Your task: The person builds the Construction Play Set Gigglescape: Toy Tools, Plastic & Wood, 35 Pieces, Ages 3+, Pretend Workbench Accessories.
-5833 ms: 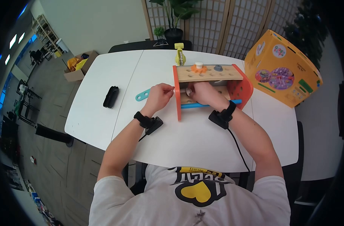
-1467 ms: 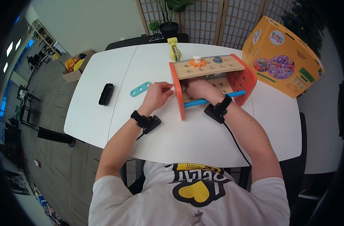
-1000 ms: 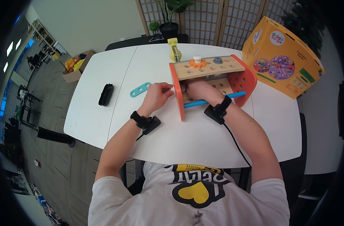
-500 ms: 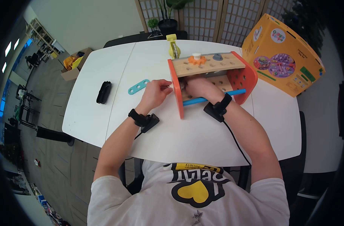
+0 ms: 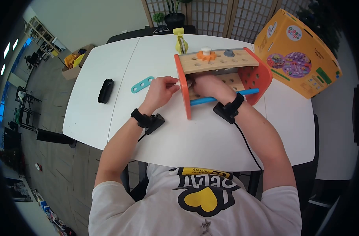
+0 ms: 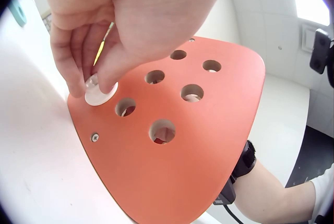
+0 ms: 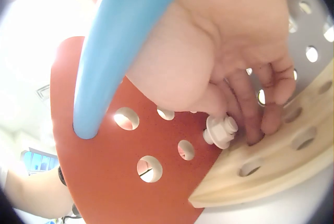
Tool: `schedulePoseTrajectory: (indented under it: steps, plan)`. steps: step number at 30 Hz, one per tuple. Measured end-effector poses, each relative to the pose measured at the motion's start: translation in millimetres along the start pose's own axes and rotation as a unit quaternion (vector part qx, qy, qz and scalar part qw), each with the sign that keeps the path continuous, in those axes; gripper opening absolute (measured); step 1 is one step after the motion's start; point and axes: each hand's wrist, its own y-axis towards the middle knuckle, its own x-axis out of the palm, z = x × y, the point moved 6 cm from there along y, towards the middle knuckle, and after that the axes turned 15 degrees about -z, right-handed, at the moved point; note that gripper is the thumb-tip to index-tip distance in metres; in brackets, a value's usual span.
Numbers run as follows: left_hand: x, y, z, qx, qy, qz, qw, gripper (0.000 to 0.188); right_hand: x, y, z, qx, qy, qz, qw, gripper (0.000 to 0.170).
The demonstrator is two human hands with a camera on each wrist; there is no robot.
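Observation:
A toy workbench (image 5: 219, 65) with wooden shelves and red side panels stands in front of me. My left hand (image 5: 160, 92) is outside its left panel (image 6: 209, 125), finger and thumb pinching a white round-headed plastic bolt (image 6: 99, 94) at one of the panel's holes. My right hand (image 5: 211, 86) reaches inside, beneath the top shelf and past the blue bar (image 5: 242, 94). In the right wrist view its thumb and finger grip a white flanged nut (image 7: 222, 131) against the panel's inner face, close to the lower wooden shelf (image 7: 302, 140).
On top of the bench sit an orange gear (image 5: 206, 56) and a grey knob (image 5: 229, 53). Left of it lie a teal strip with holes (image 5: 143, 84) and a black case (image 5: 106, 91). A yellow toy tool (image 5: 181, 42) stands behind, and a yellow box (image 5: 301, 55) at right.
Since the oldest frame, the right hand has carried a small pale round piece leftward to the inner side of the panel. The head view has shifted slightly; the left hand stays at the panel.

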Motion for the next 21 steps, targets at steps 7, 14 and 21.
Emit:
schedulePoseTrajectory:
  steps: [7, 14, 21]
  plan:
    - [0.7, 1.7, -3.9, -0.002, -0.005, -0.005, 1.0, 0.024, -2.0, -2.9, 1.2, -0.028, 0.039, 0.005, 0.999, 0.03]
    - [-0.3, 0.7, -1.8, -0.01, 0.013, -0.003, 1.0, 0.024, -4.5, -7.6, -9.0, 0.016, 0.013, -0.019, 1.0, 0.027]
    - [0.8, 1.6, -2.6, 0.007, 0.006, 0.006, 1.0, 0.024, -1.7, -4.6, -0.7, -0.039, 0.046, 0.011, 0.998, 0.026]
